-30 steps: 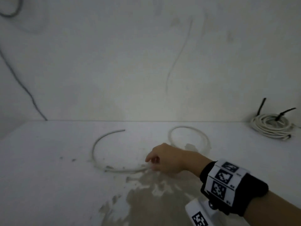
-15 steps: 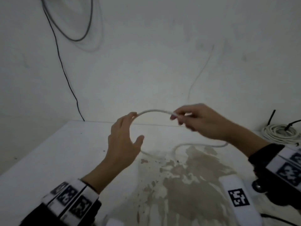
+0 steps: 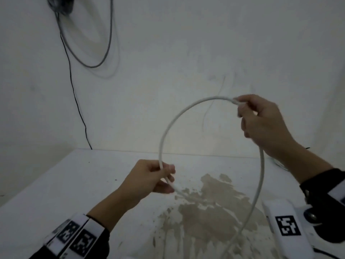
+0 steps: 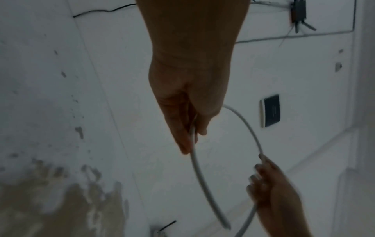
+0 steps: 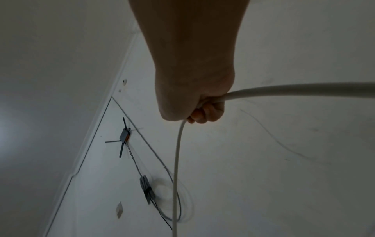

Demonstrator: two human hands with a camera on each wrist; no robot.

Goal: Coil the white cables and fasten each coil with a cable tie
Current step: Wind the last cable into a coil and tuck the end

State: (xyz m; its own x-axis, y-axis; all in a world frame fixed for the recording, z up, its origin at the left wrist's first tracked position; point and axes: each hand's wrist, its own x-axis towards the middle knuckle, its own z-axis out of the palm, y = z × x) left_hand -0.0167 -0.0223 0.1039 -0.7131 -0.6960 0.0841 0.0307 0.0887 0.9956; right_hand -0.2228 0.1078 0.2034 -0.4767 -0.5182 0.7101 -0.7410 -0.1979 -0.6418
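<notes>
White cable (image 3: 169, 126) is arching up in the air above the table (image 3: 61, 176), forming a wide open loop between both hands. The left hand (image 3: 149, 179) is pinching one stretch low down, thumb and fingers curled closed on it, with a short length poking out past them. The right hand (image 3: 261, 120) is gripping the top of the arc, its fingers wrapped shut round the cable, and from under that hand the remaining length is dropping down toward the stained patch (image 3: 209, 212) and out of the bottom of the view. This looks like the first turn being shaped. To do it well, the right hand is probably best bringing its stretch across to the left hand's pinch, letting the cable follow its own curve rather than twisting, so each turn is matching the last in width. No cable tie is showing.
</notes>
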